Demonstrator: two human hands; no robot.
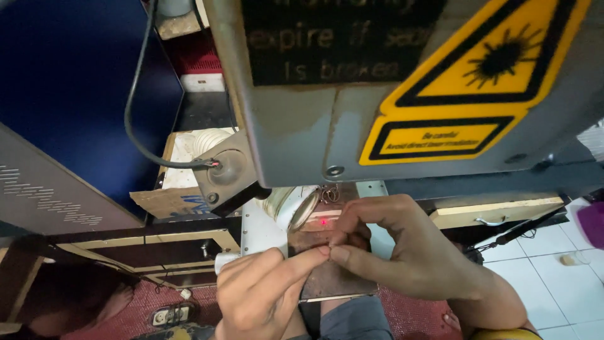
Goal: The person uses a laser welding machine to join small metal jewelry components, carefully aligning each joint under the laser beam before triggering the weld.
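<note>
Grey metal machine housing [302,126], rust-flecked and bearing a yellow triangular warning label [497,56], fills the upper frame and hides most of the bench beneath. Left hand [264,293] and right hand [402,252] meet at the fingertips, pinched together on a small piece [322,221] too small and too covered to identify; a red dot of light falls on it. Its long axis appears to run left to right, though both ends are hidden by fingers. It sits on a brown plate [333,283] just under a round lens barrel [292,206]. A black cable [135,94] loops to the housing. White floor tiles [547,258] show at right, red matting [126,308] at lower left.
</note>
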